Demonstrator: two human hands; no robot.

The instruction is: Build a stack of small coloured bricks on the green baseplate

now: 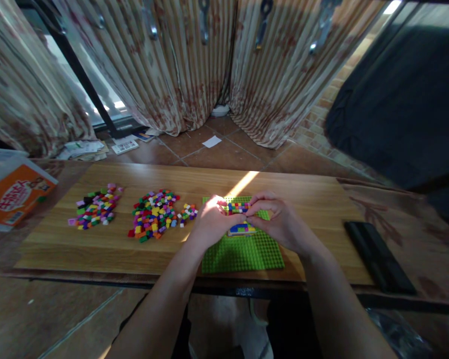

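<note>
A green studded baseplate (243,257) lies on the wooden tabletop in front of me. On it stands a small build of coloured toy bricks (241,229), blue and yellow at the near side, with a multicoloured row behind. My left hand (214,219) is closed at the build's left side, its thumb reaching right across it. From the right, my right hand (271,217) comes in with thumb and fingers pinched together over the build. The two hands' fingertips nearly meet. Whatever is between the fingers is too small or hidden to make out.
Left of the baseplate lie a small cluster of bricks (188,213), a large mixed pile (155,214) and another pile (96,207). A plastic tub with an orange label (17,194) stands at the far left. A long black object (378,257) rests at the right edge.
</note>
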